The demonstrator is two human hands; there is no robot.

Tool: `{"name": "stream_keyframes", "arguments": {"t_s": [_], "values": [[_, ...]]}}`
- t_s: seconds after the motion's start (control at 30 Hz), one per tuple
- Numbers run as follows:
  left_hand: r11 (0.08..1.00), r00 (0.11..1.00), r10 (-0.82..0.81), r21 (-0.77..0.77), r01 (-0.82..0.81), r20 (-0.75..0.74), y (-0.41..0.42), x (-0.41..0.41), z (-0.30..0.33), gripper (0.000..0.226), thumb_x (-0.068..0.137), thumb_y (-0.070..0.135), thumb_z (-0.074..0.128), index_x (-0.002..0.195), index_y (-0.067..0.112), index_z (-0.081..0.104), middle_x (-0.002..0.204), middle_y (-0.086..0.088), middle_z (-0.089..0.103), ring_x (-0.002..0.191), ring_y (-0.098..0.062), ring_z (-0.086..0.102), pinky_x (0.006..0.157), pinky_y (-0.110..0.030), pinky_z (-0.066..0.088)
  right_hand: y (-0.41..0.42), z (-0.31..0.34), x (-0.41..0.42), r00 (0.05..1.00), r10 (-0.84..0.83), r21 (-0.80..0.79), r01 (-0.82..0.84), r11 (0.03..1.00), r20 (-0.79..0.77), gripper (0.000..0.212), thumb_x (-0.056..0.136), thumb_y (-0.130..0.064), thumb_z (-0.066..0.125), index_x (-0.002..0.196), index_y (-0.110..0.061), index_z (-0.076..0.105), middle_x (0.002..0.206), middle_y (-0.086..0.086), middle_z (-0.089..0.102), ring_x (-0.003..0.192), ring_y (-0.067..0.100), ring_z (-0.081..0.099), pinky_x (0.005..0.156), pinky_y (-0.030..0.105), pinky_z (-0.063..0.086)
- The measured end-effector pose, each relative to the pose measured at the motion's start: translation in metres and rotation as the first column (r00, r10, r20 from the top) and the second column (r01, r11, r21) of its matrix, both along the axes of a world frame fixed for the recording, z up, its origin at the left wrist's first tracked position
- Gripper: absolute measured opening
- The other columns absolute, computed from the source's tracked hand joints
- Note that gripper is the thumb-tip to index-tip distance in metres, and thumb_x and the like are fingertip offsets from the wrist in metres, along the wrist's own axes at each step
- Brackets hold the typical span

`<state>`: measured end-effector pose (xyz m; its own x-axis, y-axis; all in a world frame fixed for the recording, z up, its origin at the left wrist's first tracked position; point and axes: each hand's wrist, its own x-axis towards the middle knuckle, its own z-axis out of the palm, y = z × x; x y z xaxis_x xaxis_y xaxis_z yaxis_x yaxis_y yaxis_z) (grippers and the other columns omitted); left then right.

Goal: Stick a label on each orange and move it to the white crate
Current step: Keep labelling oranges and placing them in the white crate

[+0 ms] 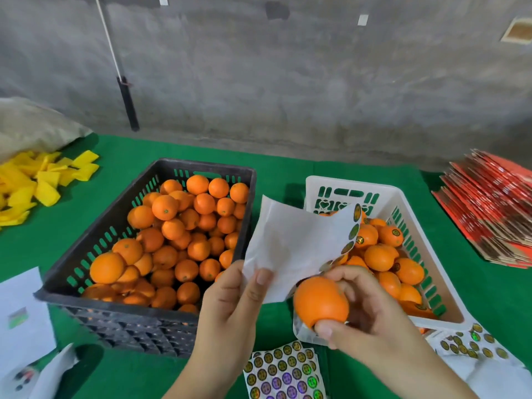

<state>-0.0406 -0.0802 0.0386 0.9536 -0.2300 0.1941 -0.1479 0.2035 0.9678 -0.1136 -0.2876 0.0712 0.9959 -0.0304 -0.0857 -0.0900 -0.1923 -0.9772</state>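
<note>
My left hand [230, 306] pinches a white label backing sheet [288, 243] that curls up, with a few round labels [352, 230] left along its right edge. My right hand [362, 309] grips one orange [319, 302] over the near corner of the white crate [403, 197], just below the sheet's labelled edge. The white crate holds several labelled oranges [388, 257]. A black crate [144, 321] to the left is full of unlabelled oranges [184, 231].
Full label sheets [283, 372] lie on the green cloth near me, and another [472, 345] by the white crate. White papers [20, 312] lie at the left, yellow wrappers [37, 180] at the far left, stacked red cartons [492, 208] at the right. A grey wall stands behind.
</note>
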Motion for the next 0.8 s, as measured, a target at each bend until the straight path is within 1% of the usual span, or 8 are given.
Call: {"name": "stream_keyframes", "arguments": {"t_s": [0.17, 0.27, 0.33, 0.43, 0.57, 0.67, 0.73, 0.8], "values": [[0.981, 0.981, -0.192, 0.014, 0.192, 0.009, 0.01, 0.018, 0.002, 0.035, 0.101, 0.053, 0.059, 0.129, 0.033, 0.069, 0.133, -0.001, 0.07, 0.126, -0.02, 0.065, 0.104, -0.031, 0.052, -0.035, -0.016, 0.021, 0.929, -0.369, -0.434, 0.338, 0.835, 0.012, 0.098, 0.072, -0.067, 0.071, 0.159, -0.038, 0.035, 0.165, -0.011, 0.029, 0.154, 0.02, 0.029, 0.12, 0.048, 0.036], [0.941, 0.94, -0.335, 0.028, 0.338, -0.067, 0.015, 0.036, -0.002, 0.034, 0.107, 0.037, 0.054, 0.136, 0.022, 0.065, 0.137, -0.009, 0.067, 0.129, -0.031, 0.062, 0.109, -0.041, 0.051, -0.02, -0.031, 0.03, 0.982, -0.174, 0.064, 0.179, 0.982, -0.076, 0.081, 0.078, -0.069, 0.077, 0.15, -0.042, 0.052, 0.151, -0.018, 0.056, 0.144, 0.01, 0.049, 0.115, 0.039, 0.041], [0.933, 0.925, -0.348, 0.043, 0.358, -0.154, 0.015, 0.051, -0.007, 0.039, 0.106, 0.027, 0.051, 0.137, 0.004, 0.06, 0.137, -0.021, 0.065, 0.129, -0.046, 0.059, 0.112, -0.058, 0.046, -0.012, -0.043, 0.038, 0.994, -0.082, 0.382, 0.103, 0.919, -0.07, 0.064, 0.08, -0.049, 0.087, 0.137, -0.026, 0.068, 0.141, 0.001, 0.069, 0.134, 0.024, 0.062, 0.111, 0.048, 0.05], [0.928, 0.915, -0.321, 0.113, 0.356, -0.245, 0.015, 0.081, -0.017, 0.042, 0.106, 0.028, 0.053, 0.128, -0.007, 0.058, 0.127, -0.026, 0.068, 0.113, -0.05, 0.065, 0.102, -0.06, 0.049, 0.002, -0.05, 0.053, 0.988, -0.152, 0.424, 0.152, 0.893, -0.035, 0.047, 0.079, -0.032, 0.087, 0.124, -0.03, 0.076, 0.131, 0.007, 0.074, 0.118, 0.03, 0.073, 0.089, 0.048, 0.062], [0.873, 0.994, -0.062, 0.478, 0.096, -0.085, 0.028, 0.153, -0.03, 0.029, 0.107, 0.032, 0.056, 0.125, 0.011, 0.065, 0.119, -0.008, 0.072, 0.107, -0.019, 0.066, 0.096, -0.039, 0.052, 0.002, -0.059, 0.068, 0.944, -0.33, 0.34, 0.302, 0.89, 0.026, 0.077, 0.064, -0.067, 0.091, 0.131, -0.035, 0.071, 0.126, 0.002, 0.077, 0.113, 0.028, 0.075, 0.091, 0.057, 0.059], [0.279, 0.941, 0.123, 0.899, -0.339, 0.316, 0.053, 0.23, -0.051, 0.049, 0.097, 0.031, 0.061, 0.145, 0.028, 0.05, 0.154, -0.005, 0.045, 0.142, -0.033, 0.04, 0.117, -0.051, 0.036, -0.004, -0.068, 0.072, 0.927, -0.37, 0.314, 0.333, 0.889, 0.063, 0.076, 0.069, -0.069, 0.089, 0.134, -0.035, 0.069, 0.126, 0.0, 0.077, 0.114, 0.027, 0.075, 0.094, 0.063, 0.056], [-0.058, 0.944, 0.132, 0.953, -0.297, 0.302, 0.076, 0.274, -0.066, 0.071, 0.093, 0.034, 0.062, 0.155, 0.035, 0.029, 0.168, -0.011, 0.017, 0.152, -0.044, 0.018, 0.122, -0.058, 0.02, -0.006, -0.078, 0.073, 0.919, -0.392, 0.293, 0.362, 0.885, 0.048, 0.077, 0.067, -0.069, 0.09, 0.133, -0.034, 0.07, 0.12, 0.003, 0.079, 0.109, 0.03, 0.077, 0.094, 0.068, 0.055], [-0.234, 0.968, 0.153, 0.959, -0.158, 0.197, 0.098, 0.304, -0.075, 0.078, 0.092, 0.035, 0.064, 0.156, 0.036, 0.02, 0.168, -0.016, 0.01, 0.151, -0.049, 0.02, 0.123, -0.06, 0.02, -0.004, -0.086, 0.073, 0.915, -0.404, 0.277, 0.382, 0.882, 0.025, 0.078, 0.065, -0.071, 0.09, 0.132, -0.035, 0.071, 0.113, 0.005, 0.08, 0.104, 0.033, 0.078, 0.092, 0.07, 0.055]]}}
